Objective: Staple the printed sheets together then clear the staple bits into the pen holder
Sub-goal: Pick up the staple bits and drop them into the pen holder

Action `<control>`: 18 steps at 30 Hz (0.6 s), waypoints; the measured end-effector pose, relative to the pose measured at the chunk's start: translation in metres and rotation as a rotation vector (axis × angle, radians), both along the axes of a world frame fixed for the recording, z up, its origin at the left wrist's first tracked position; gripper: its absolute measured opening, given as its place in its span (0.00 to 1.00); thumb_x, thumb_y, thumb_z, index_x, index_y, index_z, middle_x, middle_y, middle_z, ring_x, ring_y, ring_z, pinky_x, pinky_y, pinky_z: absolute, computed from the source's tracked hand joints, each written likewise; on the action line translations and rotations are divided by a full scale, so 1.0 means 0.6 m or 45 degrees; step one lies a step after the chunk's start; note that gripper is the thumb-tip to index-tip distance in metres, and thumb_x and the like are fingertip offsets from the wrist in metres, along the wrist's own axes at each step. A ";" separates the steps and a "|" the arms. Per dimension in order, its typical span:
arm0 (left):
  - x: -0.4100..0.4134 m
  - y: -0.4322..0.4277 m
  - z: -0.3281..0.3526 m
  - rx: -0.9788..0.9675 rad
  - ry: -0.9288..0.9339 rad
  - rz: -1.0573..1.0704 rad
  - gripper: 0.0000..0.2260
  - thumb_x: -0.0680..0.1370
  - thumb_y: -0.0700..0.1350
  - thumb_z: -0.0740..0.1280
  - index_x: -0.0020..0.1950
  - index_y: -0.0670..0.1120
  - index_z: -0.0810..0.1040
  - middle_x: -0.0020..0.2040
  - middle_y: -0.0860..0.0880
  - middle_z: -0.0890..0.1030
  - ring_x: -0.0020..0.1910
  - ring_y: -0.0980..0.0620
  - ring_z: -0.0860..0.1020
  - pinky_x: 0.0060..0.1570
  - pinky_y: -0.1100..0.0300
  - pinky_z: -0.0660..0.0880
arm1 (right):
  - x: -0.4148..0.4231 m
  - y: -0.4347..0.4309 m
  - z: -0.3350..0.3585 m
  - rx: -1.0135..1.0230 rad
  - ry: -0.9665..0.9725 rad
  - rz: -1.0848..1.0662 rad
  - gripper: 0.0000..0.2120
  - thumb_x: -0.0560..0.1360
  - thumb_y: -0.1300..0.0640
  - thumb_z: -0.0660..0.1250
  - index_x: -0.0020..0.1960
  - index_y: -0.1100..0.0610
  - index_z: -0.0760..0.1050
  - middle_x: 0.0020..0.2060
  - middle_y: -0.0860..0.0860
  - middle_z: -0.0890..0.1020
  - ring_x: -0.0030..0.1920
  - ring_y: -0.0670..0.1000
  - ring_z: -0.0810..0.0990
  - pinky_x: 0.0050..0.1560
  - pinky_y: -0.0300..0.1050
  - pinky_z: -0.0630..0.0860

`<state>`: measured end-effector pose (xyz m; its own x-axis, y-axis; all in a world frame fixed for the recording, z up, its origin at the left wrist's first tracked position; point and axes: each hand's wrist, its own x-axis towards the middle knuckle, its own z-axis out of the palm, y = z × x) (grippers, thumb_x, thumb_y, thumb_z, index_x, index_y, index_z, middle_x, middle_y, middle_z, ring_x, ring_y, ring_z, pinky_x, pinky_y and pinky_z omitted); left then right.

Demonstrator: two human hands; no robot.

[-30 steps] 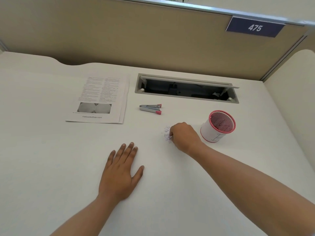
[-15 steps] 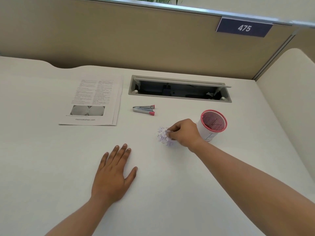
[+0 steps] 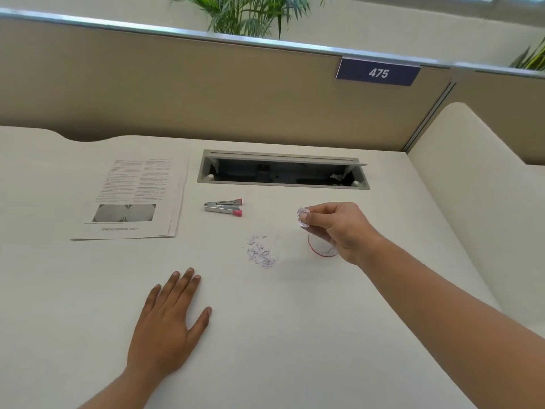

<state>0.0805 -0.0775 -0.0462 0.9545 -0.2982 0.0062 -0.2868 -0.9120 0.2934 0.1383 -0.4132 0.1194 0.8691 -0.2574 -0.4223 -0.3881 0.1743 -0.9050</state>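
My right hand [image 3: 339, 228] hovers above the desk, fingers pinched on a small clump of pale bits [image 3: 303, 216]. It covers most of the white pen holder [image 3: 320, 250]; only the holder's lower wall and red base rim show under my palm. A loose pile of pale purple staple bits [image 3: 261, 252] lies on the desk left of the holder. The stapler [image 3: 224, 207], silver with pink ends, lies farther back. The printed sheets [image 3: 134, 199] are stacked at the left. My left hand [image 3: 169, 326] rests flat on the desk, fingers spread, holding nothing.
An open cable tray [image 3: 283, 170] is sunk into the white desk [image 3: 295, 335] behind the stapler. A tan partition [image 3: 206, 90] with a "475" plate [image 3: 378, 72] closes the back. A raised cream side panel [image 3: 472, 184] stands to the right.
My right hand has risen from the pile with a pinch of bits and moved right, over the pen holder. The view has tilted upward. My left hand stays flat.
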 end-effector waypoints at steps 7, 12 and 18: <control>-0.001 -0.002 0.002 -0.013 0.011 0.003 0.34 0.79 0.69 0.44 0.80 0.54 0.61 0.80 0.58 0.60 0.80 0.56 0.56 0.78 0.54 0.49 | 0.016 -0.087 0.008 -0.281 0.035 -0.090 0.05 0.66 0.65 0.77 0.41 0.63 0.84 0.46 0.58 0.86 0.52 0.58 0.83 0.52 0.48 0.81; 0.000 -0.001 0.002 -0.011 0.014 0.004 0.34 0.79 0.69 0.43 0.79 0.53 0.62 0.80 0.57 0.61 0.79 0.56 0.57 0.78 0.52 0.50 | 0.025 -0.098 -0.001 -1.089 0.151 0.065 0.06 0.69 0.58 0.77 0.43 0.59 0.85 0.44 0.55 0.84 0.48 0.55 0.81 0.39 0.44 0.77; 0.001 -0.001 0.003 -0.015 0.023 -0.001 0.34 0.79 0.69 0.44 0.79 0.53 0.63 0.80 0.57 0.62 0.79 0.54 0.58 0.77 0.51 0.52 | 0.036 -0.087 -0.010 -1.674 0.233 0.409 0.11 0.72 0.57 0.73 0.53 0.57 0.84 0.51 0.56 0.84 0.48 0.54 0.81 0.47 0.46 0.81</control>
<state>0.0810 -0.0778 -0.0445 0.9543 -0.2988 -0.0077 -0.2819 -0.9082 0.3094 0.1597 -0.4656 0.1132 0.9249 -0.3540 -0.1390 -0.3791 -0.8872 -0.2630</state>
